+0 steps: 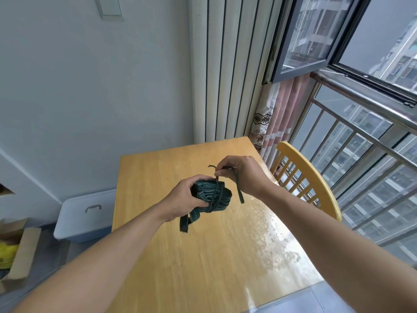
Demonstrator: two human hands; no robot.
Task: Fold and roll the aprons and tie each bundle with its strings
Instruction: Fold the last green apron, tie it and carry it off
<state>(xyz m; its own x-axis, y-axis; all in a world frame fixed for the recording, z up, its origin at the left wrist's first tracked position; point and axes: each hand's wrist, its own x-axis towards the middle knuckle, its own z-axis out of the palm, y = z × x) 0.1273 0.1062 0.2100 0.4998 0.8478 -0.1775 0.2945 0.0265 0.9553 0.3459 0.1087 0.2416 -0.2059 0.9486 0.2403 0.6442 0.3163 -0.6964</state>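
Keeping the string (217, 185) taut matters most here, I judge: the left hand (180, 201) grips the rolled apron (211, 195) firmly above the table (203, 256) at mid-frame, while the right hand (239, 173) pinches the string just above it. The apron is dark green, faintly striped, wound with string, loose ends dangling.

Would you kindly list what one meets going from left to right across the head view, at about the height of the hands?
Cardboard box → plastic storage bin → left hand → rolled apron bundle → right hand pinching the apron string → wooden chair → balcony railing.
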